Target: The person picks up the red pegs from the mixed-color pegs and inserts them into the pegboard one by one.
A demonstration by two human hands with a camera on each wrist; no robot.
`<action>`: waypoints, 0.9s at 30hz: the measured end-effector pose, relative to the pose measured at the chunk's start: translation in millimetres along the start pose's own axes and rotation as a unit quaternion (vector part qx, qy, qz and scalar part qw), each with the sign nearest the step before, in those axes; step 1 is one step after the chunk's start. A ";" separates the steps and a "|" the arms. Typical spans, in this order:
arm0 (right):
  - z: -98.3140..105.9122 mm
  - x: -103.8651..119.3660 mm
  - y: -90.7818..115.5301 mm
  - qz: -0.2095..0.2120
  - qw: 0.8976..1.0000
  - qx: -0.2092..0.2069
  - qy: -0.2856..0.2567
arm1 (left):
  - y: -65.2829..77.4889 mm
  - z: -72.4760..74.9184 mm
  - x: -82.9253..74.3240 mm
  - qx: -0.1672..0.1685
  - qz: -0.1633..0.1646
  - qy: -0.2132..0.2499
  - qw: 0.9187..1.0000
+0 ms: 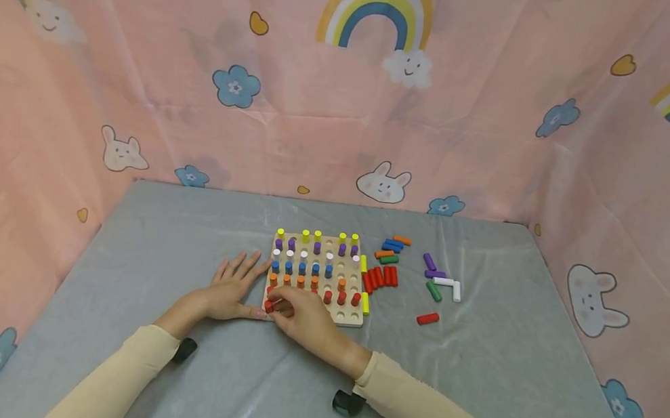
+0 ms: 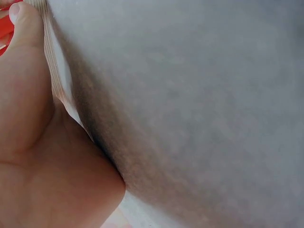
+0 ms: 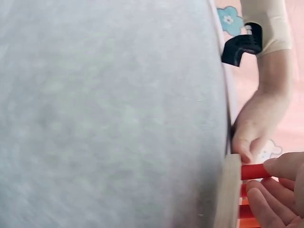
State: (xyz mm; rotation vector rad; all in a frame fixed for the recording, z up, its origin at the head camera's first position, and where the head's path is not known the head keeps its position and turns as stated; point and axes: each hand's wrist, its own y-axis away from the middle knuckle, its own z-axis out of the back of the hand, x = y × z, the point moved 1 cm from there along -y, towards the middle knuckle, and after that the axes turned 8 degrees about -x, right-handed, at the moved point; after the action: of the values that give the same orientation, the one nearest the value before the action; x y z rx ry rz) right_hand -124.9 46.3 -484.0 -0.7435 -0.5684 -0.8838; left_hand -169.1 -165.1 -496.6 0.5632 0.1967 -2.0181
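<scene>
A wooden pegboard [image 1: 354,316] lies on the table with rows of colored pegs standing in its holes: yellow, purple, white, blue, orange and red. My right hand [image 1: 308,318] reaches over its near left corner and pinches a red peg [image 3: 254,171] there, thumb at the peg's top and lower end at the board. Flat on the table, fingers spread, my left hand [image 1: 231,293] lies along the board's left side, its thumb at the near left corner. Part of the red row is hidden behind my right hand.
Loose red pegs [image 1: 381,278] lie right of the board, beside blue, orange and green ones. Farther right are purple, green and white pegs [image 1: 443,282] and a single red peg [image 1: 427,319]. Two yellow pegs [image 1: 365,303] lie along the board's right edge. A patterned pink curtain [image 1: 343,135] surrounds the table.
</scene>
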 end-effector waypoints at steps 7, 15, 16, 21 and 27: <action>14.8 5.9 -3.2 -0.006 1.000 -0.008 0.002 | 0.2 0.1 -0.8 -0.006 -0.009 0.010 1.000; 26.2 4.4 -3.3 -0.032 0.999 -0.022 -0.007 | -0.4 1.7 -3.2 0.003 0.006 -0.008 1.000; 27.8 4.1 -3.1 -0.035 0.999 -0.024 -0.012 | -0.3 2.0 -3.3 0.003 0.007 -0.007 1.000; 38.4 1.4 -1.6 -0.063 0.997 -0.026 -0.031 | 0.0 2.5 -2.6 0.009 0.015 -0.012 1.000; 54.6 -6.0 -1.0 -0.089 0.993 -0.048 -0.053 | 0.2 3.0 -2.9 0.007 0.015 -0.009 1.000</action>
State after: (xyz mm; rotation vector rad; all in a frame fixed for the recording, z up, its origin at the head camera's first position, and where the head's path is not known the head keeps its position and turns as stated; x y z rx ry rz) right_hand -136.4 91.0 -454.1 -0.8404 -0.6976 -1.0465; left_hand -168.7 -164.0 -492.7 0.5534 0.1633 -1.9952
